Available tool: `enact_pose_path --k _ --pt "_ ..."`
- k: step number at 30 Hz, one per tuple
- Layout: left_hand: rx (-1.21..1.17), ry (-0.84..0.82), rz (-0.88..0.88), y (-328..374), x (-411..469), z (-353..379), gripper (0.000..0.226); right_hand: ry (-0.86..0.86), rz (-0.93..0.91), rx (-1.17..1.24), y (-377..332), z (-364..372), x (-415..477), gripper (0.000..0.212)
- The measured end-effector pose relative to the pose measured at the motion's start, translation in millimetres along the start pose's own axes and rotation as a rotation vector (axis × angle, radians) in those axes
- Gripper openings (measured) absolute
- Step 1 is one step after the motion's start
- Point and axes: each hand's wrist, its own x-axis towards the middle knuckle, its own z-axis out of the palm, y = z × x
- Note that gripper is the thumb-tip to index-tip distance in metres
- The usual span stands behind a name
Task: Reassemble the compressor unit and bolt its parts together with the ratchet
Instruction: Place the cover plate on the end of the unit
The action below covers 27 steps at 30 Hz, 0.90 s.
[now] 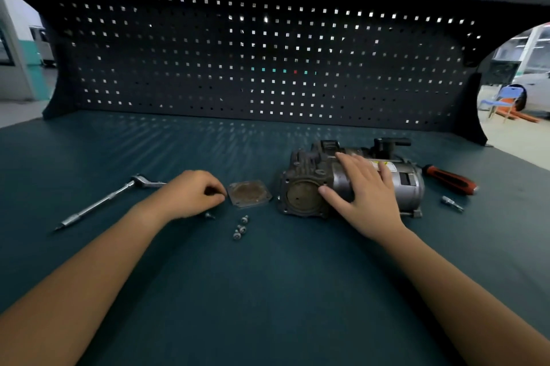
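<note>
Grey compressor (303, 184) under flat right hand (363, 190); left hand (193, 193) curled, maybe pinching cover plate (249, 193) edge.

On the green bench (268, 291) the right hand (361, 187) lies flat on the compressor (303, 200), thumb beside its round open face. The left hand (190, 194), fingers curled, sits at the square cover plate (249, 194); any grip is unclear. Loose bolts (241, 228) lie nearby, the ratchet (101, 205) further left

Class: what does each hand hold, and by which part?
Right hand lies flat on the grey metal compressor: no grip. Left hand curls beside the square metal plate; hold unclear.
</note>
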Motion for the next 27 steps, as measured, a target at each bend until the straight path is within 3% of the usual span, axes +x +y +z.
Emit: enact_pose_path --k 5,12,18,21,24,27 --pt "0.151 0.001 -0.074 21.3 18.5 16.0 0.04 0.042 0.01 -0.019 -2.6 3.8 -0.1 0.063" --pt "-0.029 -0.283 -0.215 26.3 46.6 15.9 0.057 0.062 0.006 -0.007 -4.3 5.4 -1.0 0.067" --pt "-0.059 -0.101 -0.171 26.5 42.3 20.2 0.091 0.028 -0.006 0.059 0.1 2.2 5.4 0.069" --pt "-0.04 0.041 -0.13 26.5 36.2 13.6 0.091 0.052 -0.018 0.163 2.0 -1.8 7.3 0.063" --pt "-0.313 0.079 -0.115 31.4 27.0 -5.0 0.086 0.155 -0.117 0.231 -5.9 -11.7 6.0 0.059" --pt "-0.491 -0.132 -0.038 46.1 10.0 -19.0 0.087 0.245 -0.357 0.146 -28.4 -16.3 3.2 0.056"
